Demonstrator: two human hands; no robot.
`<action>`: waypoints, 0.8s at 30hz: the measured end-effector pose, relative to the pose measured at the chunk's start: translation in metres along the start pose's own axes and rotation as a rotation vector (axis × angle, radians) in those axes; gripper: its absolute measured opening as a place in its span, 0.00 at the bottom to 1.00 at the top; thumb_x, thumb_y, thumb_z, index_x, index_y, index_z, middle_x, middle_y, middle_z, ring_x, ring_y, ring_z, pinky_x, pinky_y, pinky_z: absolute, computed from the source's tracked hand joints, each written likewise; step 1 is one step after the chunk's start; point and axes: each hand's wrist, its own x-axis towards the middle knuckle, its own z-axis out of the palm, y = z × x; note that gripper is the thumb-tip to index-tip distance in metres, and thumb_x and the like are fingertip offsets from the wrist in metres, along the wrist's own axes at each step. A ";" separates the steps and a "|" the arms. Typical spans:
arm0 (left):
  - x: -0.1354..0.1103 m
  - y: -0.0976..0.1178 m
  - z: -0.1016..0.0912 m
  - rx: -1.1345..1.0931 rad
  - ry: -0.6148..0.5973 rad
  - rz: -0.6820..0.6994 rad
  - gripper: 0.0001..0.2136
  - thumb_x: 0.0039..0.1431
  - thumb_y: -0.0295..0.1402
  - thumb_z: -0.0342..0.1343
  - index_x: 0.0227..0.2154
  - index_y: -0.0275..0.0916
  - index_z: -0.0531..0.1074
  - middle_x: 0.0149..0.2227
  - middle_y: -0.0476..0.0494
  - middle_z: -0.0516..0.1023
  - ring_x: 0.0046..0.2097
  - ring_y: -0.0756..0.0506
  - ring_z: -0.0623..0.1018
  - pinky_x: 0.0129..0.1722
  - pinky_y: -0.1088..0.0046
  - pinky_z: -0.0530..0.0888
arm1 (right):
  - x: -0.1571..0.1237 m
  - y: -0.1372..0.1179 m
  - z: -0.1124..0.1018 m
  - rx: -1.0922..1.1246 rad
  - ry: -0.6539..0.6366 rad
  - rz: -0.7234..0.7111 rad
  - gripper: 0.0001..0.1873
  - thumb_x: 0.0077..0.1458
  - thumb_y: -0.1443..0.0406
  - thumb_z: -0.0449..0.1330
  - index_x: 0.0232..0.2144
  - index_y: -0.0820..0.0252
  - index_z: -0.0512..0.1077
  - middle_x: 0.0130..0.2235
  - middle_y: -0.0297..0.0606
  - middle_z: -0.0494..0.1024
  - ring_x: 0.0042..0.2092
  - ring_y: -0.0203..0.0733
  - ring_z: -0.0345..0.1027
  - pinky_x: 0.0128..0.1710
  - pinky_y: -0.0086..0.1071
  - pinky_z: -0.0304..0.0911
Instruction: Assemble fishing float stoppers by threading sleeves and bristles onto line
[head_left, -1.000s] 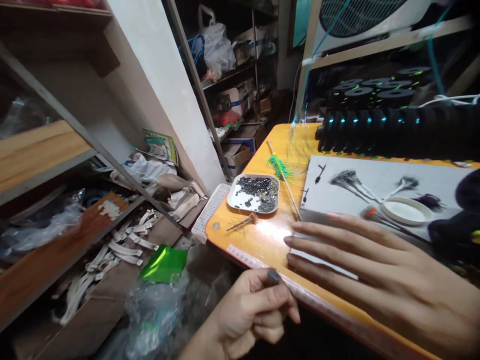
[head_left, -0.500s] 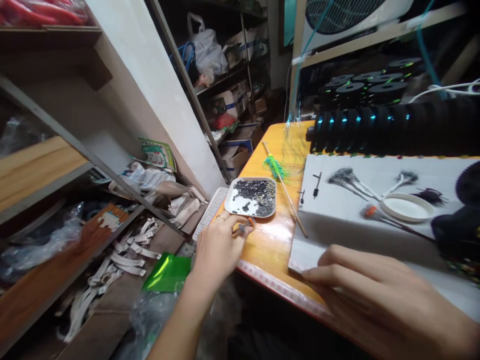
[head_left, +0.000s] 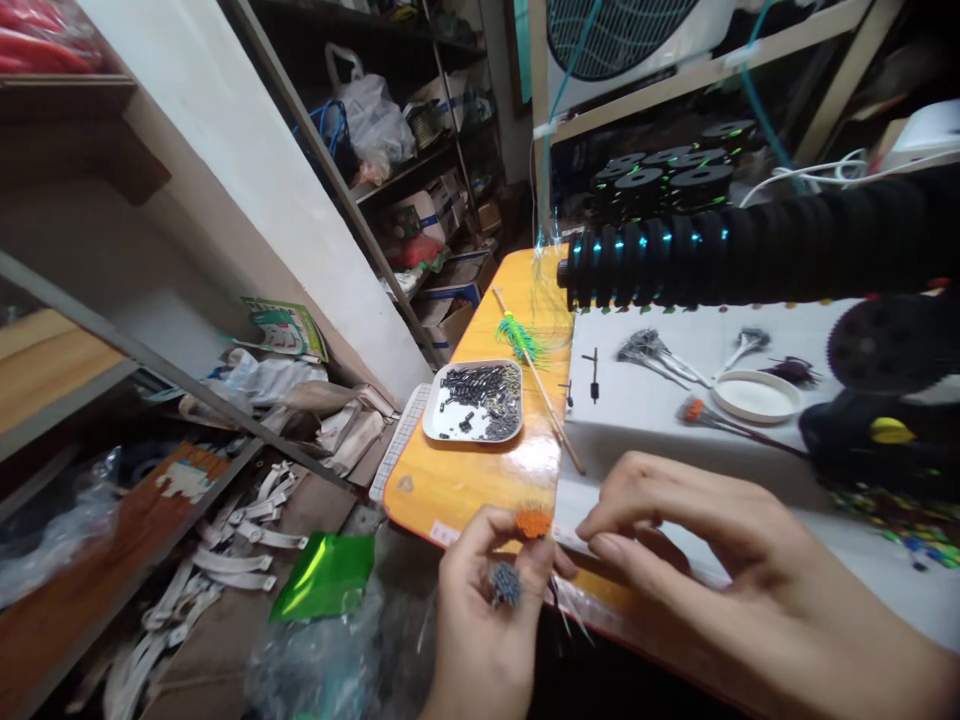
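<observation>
My left hand [head_left: 487, 620] is closed around small bundles of thin strands, just off the front edge of the yellow table. An orange-tipped bundle [head_left: 534, 521] and a grey-tipped bundle [head_left: 505, 585] stick out between thumb and fingers, dark and pale strands trailing to the right. Just right of them hovers my right hand [head_left: 720, 560], thumb and forefinger brought together in a pinch; whatever may be between them is too small to make out. Beyond my left hand sits a white tray [head_left: 450, 425] of small black tubes and grey bits.
A thin stick with green tinsel-like strands [head_left: 517, 340] lies on the yellow table [head_left: 420, 490]. On the white surface to the right are a round white dish [head_left: 757, 397], grey-tipped bundles [head_left: 649, 350] and another orange-tipped bundle [head_left: 697, 411]. Black spools [head_left: 660, 260] line a rod above.
My left hand has drawn back from beside the tray toward me and the right, still holding the bundles. My right hand has risen from the white surface's edge, fingers now pinched near them.
</observation>
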 end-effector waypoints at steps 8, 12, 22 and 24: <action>-0.011 -0.013 0.032 -0.095 0.149 0.253 0.10 0.66 0.40 0.62 0.30 0.43 0.76 0.27 0.52 0.76 0.29 0.49 0.74 0.32 0.76 0.71 | 0.000 0.000 -0.001 0.124 0.007 0.025 0.08 0.64 0.65 0.64 0.35 0.52 0.84 0.31 0.33 0.82 0.29 0.33 0.75 0.25 0.21 0.68; -0.010 -0.016 0.031 -0.004 0.120 0.331 0.06 0.66 0.32 0.62 0.31 0.44 0.77 0.28 0.52 0.76 0.31 0.48 0.74 0.34 0.74 0.70 | -0.004 0.000 0.000 0.040 -0.011 -0.024 0.10 0.66 0.68 0.61 0.32 0.58 0.80 0.29 0.34 0.79 0.26 0.32 0.70 0.22 0.23 0.64; -0.024 -0.012 0.031 -0.466 0.289 -0.226 0.22 0.46 0.54 0.74 0.29 0.42 0.73 0.27 0.50 0.74 0.27 0.49 0.70 0.26 0.75 0.70 | -0.006 0.000 0.001 0.071 -0.061 -0.092 0.09 0.67 0.69 0.59 0.34 0.56 0.78 0.32 0.33 0.79 0.31 0.32 0.73 0.29 0.21 0.68; -0.024 -0.009 0.026 -0.565 0.267 -0.316 0.24 0.43 0.53 0.76 0.27 0.41 0.71 0.26 0.52 0.71 0.24 0.54 0.66 0.22 0.80 0.65 | -0.006 0.005 0.000 0.067 -0.053 -0.100 0.09 0.68 0.68 0.59 0.37 0.52 0.78 0.34 0.32 0.78 0.32 0.33 0.74 0.31 0.22 0.68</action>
